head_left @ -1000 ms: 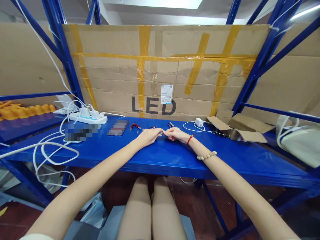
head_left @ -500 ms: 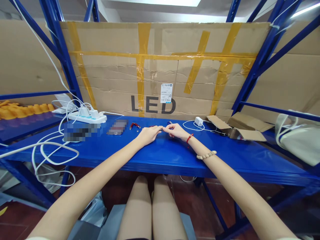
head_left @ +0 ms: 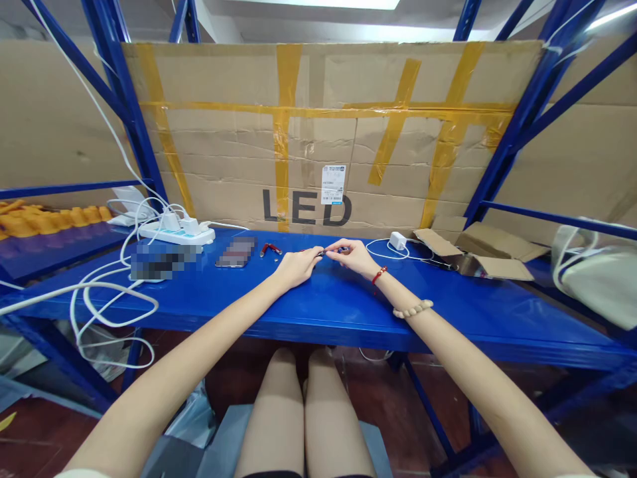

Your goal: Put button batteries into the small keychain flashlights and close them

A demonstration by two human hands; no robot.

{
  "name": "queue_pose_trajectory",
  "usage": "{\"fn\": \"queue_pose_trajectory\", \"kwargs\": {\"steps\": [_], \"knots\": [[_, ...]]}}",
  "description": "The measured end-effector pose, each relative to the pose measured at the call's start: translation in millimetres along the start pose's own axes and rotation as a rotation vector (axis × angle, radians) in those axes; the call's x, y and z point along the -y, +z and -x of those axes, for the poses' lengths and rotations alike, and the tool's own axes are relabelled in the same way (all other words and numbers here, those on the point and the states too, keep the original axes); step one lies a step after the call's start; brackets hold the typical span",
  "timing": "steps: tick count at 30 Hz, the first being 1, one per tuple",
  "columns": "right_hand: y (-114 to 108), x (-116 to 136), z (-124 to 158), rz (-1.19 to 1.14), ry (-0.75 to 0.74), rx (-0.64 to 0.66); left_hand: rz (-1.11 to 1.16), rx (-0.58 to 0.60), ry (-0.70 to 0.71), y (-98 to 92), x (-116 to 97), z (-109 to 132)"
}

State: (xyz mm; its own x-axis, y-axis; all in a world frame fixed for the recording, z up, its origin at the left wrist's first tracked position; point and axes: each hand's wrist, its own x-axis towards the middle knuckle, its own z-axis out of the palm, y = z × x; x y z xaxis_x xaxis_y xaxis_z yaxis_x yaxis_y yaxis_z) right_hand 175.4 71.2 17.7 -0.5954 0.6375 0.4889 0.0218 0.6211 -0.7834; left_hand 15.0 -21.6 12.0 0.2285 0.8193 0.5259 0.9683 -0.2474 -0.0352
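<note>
My left hand [head_left: 297, 267] rests on the blue tabletop, its fingers closed on a small dark slim piece [head_left: 322, 253]. A bit of red shows behind its knuckles. My right hand [head_left: 354, 256], with a red cord and a beaded bracelet on the wrist, pinches at the other end of the same piece. Part of something dark also shows under its curled fingers, too small to name. Left of the hands lies a bent red object [head_left: 271, 249] with metallic ends, and a tiny shiny bit [head_left: 276, 259] is close to it.
A phone-like slab [head_left: 235, 253], blurred out, lies at left near a white power strip [head_left: 178, 233] with tangled white cables. At right are a white charger [head_left: 397, 240] with its cord, an opened cardboard box [head_left: 490, 255] and a white bag [head_left: 592, 279]. A large carton [head_left: 223, 159] stands behind.
My right fingers have shifted and curled around the far side, where a blue pen-like end stuck up before. The dark piece between the hands shows more. My left hand has barely moved.
</note>
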Motion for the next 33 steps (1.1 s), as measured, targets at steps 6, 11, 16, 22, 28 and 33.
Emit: {"fn": "queue_pose_trajectory", "kwargs": {"steps": [6, 11, 16, 22, 28, 33], "knots": [[-0.6, 3.1, 1.3, -0.027, -0.053, 0.016, 0.029, 0.037, -0.006, -3.2, -0.4, 1.1], [-1.2, 2.7, 0.5, -0.051, -0.066, 0.030, 0.049, 0.056, 0.001, -3.7, -0.4, 1.1], [1.6, -1.2, -0.2, -0.091, -0.057, 0.047, 0.053, 0.078, 0.015, -3.7, -0.6, 1.5], [1.5, -3.4, 0.7, -0.123, -0.051, 0.088, 0.053, 0.081, 0.034, -3.6, 0.4, 3.2], [-1.0, -1.4, 1.1, -0.139, -0.049, 0.119, 0.054, 0.080, 0.049, -1.7, 2.2, 3.6], [-0.5, -1.9, 1.8, -0.136, -0.051, 0.131, 0.063, 0.087, 0.042, -2.3, 2.3, 3.7]]}}
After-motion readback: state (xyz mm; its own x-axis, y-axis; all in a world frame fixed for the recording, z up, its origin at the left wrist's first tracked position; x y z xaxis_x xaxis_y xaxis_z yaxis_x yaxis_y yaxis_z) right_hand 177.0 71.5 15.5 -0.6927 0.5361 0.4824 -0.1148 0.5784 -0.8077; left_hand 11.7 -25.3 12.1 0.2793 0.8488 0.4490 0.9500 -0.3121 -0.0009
